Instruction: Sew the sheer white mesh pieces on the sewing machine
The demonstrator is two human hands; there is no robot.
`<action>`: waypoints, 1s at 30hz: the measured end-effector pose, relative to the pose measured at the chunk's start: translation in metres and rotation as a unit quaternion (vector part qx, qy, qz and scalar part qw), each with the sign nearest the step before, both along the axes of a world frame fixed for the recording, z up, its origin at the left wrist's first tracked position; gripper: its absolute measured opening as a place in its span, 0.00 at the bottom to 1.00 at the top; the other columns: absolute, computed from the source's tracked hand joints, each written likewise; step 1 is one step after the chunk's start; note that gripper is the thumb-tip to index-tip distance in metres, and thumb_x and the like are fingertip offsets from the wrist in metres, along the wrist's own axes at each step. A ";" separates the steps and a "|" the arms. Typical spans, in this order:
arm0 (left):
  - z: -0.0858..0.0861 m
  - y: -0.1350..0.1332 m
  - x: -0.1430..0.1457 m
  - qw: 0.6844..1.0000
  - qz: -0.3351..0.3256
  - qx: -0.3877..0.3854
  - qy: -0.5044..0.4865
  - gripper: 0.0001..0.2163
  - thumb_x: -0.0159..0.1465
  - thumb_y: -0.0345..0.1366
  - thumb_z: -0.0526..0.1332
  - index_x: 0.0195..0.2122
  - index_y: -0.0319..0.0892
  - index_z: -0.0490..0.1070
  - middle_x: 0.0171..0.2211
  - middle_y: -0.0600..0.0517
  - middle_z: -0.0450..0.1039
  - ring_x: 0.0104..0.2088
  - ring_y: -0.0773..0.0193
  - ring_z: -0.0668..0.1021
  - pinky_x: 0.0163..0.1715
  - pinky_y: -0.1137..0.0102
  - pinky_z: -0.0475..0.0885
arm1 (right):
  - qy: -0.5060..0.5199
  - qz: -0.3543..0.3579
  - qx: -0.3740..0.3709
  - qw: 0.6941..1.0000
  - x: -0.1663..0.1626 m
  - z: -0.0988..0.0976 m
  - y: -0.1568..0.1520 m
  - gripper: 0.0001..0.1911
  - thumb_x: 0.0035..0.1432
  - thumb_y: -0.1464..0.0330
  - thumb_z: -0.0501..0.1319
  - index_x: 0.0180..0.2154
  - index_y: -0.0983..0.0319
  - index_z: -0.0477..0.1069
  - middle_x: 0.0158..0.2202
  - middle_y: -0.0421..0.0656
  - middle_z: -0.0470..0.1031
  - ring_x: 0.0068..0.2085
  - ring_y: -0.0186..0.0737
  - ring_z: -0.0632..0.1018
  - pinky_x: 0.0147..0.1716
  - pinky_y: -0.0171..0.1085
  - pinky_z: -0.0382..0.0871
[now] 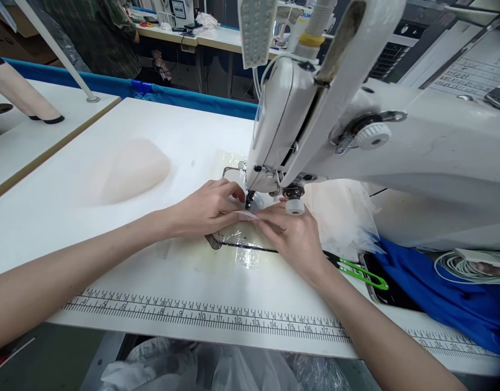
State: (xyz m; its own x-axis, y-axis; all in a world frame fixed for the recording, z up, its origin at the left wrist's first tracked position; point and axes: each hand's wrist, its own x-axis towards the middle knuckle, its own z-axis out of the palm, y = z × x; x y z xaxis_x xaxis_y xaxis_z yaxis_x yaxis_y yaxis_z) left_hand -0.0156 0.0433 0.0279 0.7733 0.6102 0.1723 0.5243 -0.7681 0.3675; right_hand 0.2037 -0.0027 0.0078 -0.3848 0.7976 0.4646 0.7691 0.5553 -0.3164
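A white sewing machine [282, 119] stands over the table, its presser foot [250, 200] low above the needle plate. Right in front of the foot, a small piece of sheer pale fabric [246, 215] is stretched between my two hands. My left hand [213, 207] pinches its left end, fingers curled close to the foot. Thumb and fingers of my right hand [292, 231] pinch the right end, below the machine's white knob [295, 206]. Clear plastic film [247, 255] covers the bed around the plate. Part of the fabric is hidden by my fingers.
Sheer pale pieces [343, 212] are heaped right of the needle; another sheer piece [139, 168] lies at left. Green-handled thread snips [364, 273], a dark phone [390, 288] and blue cloth [449, 293] sit at right. A printed ruler [217, 320] runs along the front edge. A person [95, 38] is behind.
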 end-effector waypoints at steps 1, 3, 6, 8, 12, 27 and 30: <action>-0.001 -0.003 -0.001 0.999 -0.012 0.043 0.009 0.16 0.71 0.43 0.50 0.46 0.50 0.77 0.48 0.47 0.71 0.48 0.55 0.70 0.50 0.57 0.66 | -0.011 0.011 0.009 1.000 0.000 0.001 -0.002 0.08 0.63 0.69 0.60 0.36 0.56 0.79 0.32 0.37 0.82 0.32 0.37 0.80 0.48 0.42 0.68; -0.005 -0.013 -0.001 0.989 -0.029 0.144 0.025 0.14 0.70 0.40 0.52 0.48 0.49 0.76 0.48 0.47 0.72 0.50 0.54 0.70 0.53 0.55 0.64 | -0.042 0.031 0.038 0.998 0.000 0.002 -0.007 0.10 0.63 0.71 0.59 0.35 0.57 0.79 0.38 0.38 0.82 0.36 0.37 0.80 0.51 0.43 0.66; -0.012 -0.030 0.000 0.964 -0.026 0.262 0.041 0.14 0.69 0.35 0.54 0.52 0.46 0.73 0.50 0.49 0.74 0.51 0.56 0.72 0.57 0.56 0.61 | -0.093 0.045 0.083 0.991 0.000 0.001 -0.013 0.11 0.63 0.74 0.58 0.36 0.57 0.78 0.42 0.38 0.81 0.40 0.37 0.80 0.54 0.45 0.64; -0.015 -0.038 0.001 0.953 -0.016 0.298 0.051 0.14 0.69 0.33 0.54 0.53 0.43 0.72 0.51 0.50 0.75 0.53 0.57 0.72 0.57 0.58 0.60 | -0.112 0.048 0.098 0.988 0.000 0.001 -0.015 0.11 0.63 0.75 0.58 0.37 0.58 0.78 0.42 0.38 0.81 0.41 0.37 0.80 0.54 0.45 0.64; -0.016 -0.042 0.002 0.947 -0.007 0.315 0.066 0.13 0.70 0.34 0.52 0.52 0.41 0.72 0.51 0.51 0.76 0.57 0.57 0.71 0.57 0.59 0.60 | -0.119 0.056 0.108 0.985 0.000 0.002 -0.016 0.11 0.63 0.75 0.58 0.36 0.58 0.78 0.42 0.38 0.82 0.41 0.36 0.80 0.55 0.45 0.64; -0.020 -0.024 0.001 0.956 0.017 0.284 0.066 0.14 0.71 0.35 0.49 0.53 0.44 0.70 0.52 0.48 0.75 0.56 0.58 0.73 0.60 0.55 0.57 | -0.142 0.030 0.120 0.982 0.000 -0.005 -0.001 0.11 0.62 0.76 0.58 0.39 0.59 0.78 0.42 0.38 0.82 0.39 0.38 0.79 0.46 0.42 0.66; -0.022 -0.027 0.000 0.955 0.026 0.290 0.060 0.14 0.71 0.34 0.51 0.53 0.43 0.70 0.52 0.49 0.75 0.56 0.58 0.73 0.59 0.56 0.57 | -0.148 0.035 0.128 0.980 0.001 -0.004 -0.003 0.09 0.64 0.71 0.58 0.40 0.60 0.78 0.43 0.39 0.81 0.40 0.39 0.79 0.48 0.43 0.66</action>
